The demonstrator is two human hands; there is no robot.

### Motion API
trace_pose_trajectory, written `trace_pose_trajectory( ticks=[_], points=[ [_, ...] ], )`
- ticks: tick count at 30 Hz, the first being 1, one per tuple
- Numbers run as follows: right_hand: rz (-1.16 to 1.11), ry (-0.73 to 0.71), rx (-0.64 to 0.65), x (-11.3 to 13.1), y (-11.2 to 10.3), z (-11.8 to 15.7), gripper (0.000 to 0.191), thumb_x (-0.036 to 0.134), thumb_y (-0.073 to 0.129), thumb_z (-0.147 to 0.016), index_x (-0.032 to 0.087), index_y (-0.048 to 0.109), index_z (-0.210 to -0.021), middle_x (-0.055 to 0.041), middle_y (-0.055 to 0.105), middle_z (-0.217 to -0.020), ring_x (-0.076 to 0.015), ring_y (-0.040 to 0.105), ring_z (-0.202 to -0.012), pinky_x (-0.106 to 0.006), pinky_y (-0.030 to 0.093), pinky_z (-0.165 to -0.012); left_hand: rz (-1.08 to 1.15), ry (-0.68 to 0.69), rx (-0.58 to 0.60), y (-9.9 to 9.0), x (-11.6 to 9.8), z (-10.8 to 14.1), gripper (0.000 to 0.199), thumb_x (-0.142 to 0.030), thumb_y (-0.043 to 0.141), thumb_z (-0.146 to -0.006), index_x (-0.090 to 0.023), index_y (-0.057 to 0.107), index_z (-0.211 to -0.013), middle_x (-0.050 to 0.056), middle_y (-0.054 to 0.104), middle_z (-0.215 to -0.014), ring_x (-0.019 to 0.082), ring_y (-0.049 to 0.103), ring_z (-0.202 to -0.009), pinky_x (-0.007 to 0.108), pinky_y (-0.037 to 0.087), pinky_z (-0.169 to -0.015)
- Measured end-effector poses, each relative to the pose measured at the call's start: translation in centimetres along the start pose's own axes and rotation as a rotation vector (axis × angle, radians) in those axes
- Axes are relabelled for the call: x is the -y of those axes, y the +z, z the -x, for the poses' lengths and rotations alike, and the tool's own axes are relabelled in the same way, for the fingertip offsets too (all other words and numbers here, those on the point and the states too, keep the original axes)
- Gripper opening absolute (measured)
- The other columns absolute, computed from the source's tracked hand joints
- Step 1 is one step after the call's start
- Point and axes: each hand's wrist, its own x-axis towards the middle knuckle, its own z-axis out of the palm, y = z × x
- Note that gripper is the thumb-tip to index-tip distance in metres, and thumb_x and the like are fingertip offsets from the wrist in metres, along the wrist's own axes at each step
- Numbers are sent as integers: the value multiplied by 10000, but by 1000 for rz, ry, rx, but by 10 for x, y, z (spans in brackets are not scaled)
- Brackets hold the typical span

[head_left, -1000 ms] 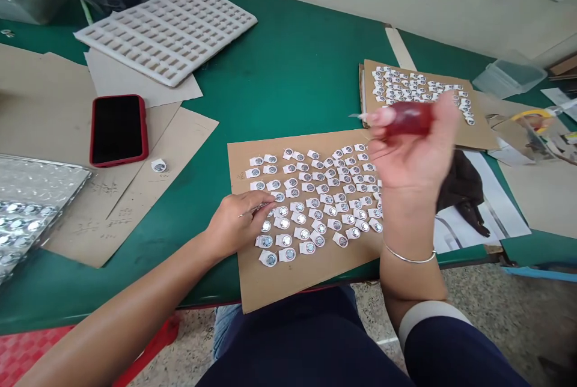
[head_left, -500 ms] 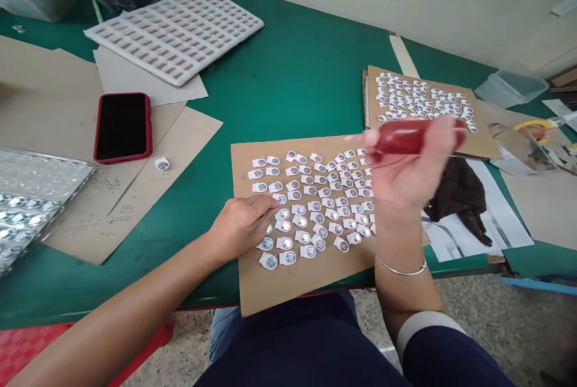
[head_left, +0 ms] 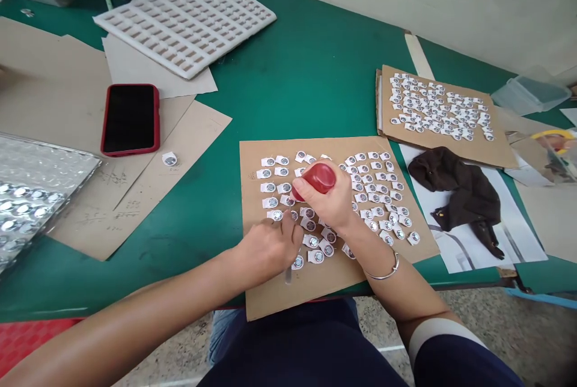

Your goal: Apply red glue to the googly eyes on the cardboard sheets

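My right hand (head_left: 329, 195) is wrapped round a red squeeze bottle (head_left: 321, 177), held upside down over the middle of a brown cardboard sheet (head_left: 315, 288). Its tip is hidden near the fingers of my left hand (head_left: 273, 249). That hand is closed low over the left part of the sheet. Below it juts the end of a thin grey metal tool (head_left: 288, 276), perhaps tweezers; the rest is covered by the hand. Many small white tabs with round silver-and-dark centres (head_left: 316, 256) lie in rows on the cardboard, some hidden under both hands.
A red-cased phone (head_left: 130, 119) and a single tab (head_left: 169, 159) lie on brown papers at left, near a bubbled clear plastic sheet (head_left: 31, 195). Behind stands a white slotted tray (head_left: 189, 26). At right are a second tab-covered cardboard (head_left: 478, 149) and dark cloth (head_left: 478, 195).
My right hand has swung left and down with the bottle, tipping it from level to upside down beside my left hand. The left hand has shifted slightly right and lower.
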Motion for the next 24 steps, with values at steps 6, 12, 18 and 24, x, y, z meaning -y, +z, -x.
trace_pose_trajectory(
  ticks=[6, 12, 18, 24],
  points=[
    [49, -26, 19, -1, 2, 0, 285, 460, 695, -696, 213, 558, -733, 0, 597, -679, -146, 551, -611, -321, 484, -600, 0, 5, 7, 0, -1, 1, 205, -20, 370, -773, -111, 554, -756, 194, 668, -842, 172, 550, -460, 298, 448, -401],
    [53, -42, 16, -1, 3, 0, 288, 466, 705, -683, 219, 562, -719, 13, 605, -659, -136, 549, -580, -309, 485, -574, 81, -20, 5, 0, -2, 1, 247, 3, 338, -777, -97, 563, -758, 200, 660, -827, 182, 560, -467, 301, 448, -390],
    [69, -54, 11, -2, 5, 1, 292, 477, 705, -684, 222, 577, -740, 13, 609, -659, -136, 555, -582, -298, 493, -575, 36, -11, -7, 0, -2, 1, 185, -8, 404, -758, -92, 569, -758, 205, 672, -820, 177, 557, -459, 293, 450, -389],
    [78, -52, 22, -3, 4, 1, 302, 489, 698, -692, 223, 568, -751, 11, 611, -666, -136, 556, -586, -297, 493, -578, 30, -12, 12, 1, -3, 2, 182, -20, 395, -764, -103, 557, -765, 215, 671, -855, 185, 552, -446, 310, 444, -383]
  ],
)
